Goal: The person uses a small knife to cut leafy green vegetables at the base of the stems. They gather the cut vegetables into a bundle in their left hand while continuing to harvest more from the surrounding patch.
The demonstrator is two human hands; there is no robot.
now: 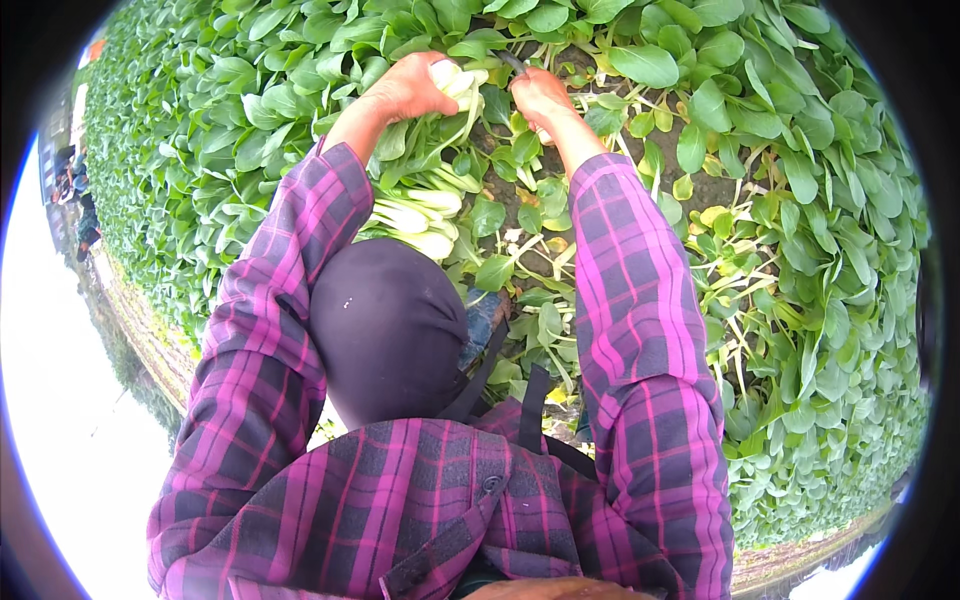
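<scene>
My left hand (pixel 412 86) grips a head of leafy greens with pale stalks, seemingly bok choy (pixel 459 84), its white base turned towards my right hand. My right hand (pixel 541 97) is closed around a tool, likely a knife (pixel 511 61). A dark metal part of it sticks out beyond my fist into the leaves; the rest is hidden by fingers and foliage. Below my left hand, several cut heads of bok choy (pixel 420 214) lie together, pale bases towards the right. They rest against my knee in dark cloth (pixel 386 322).
Dense rows of growing greens (pixel 225 97) stand to the left and ahead, with more plants (pixel 817 300) at right. Brown soil (pixel 517 195) with loose and yellowed leaves (pixel 712 217) lies between. Dark straps (pixel 534 409) hang near my lap. Other people (pixel 84 202) are far left.
</scene>
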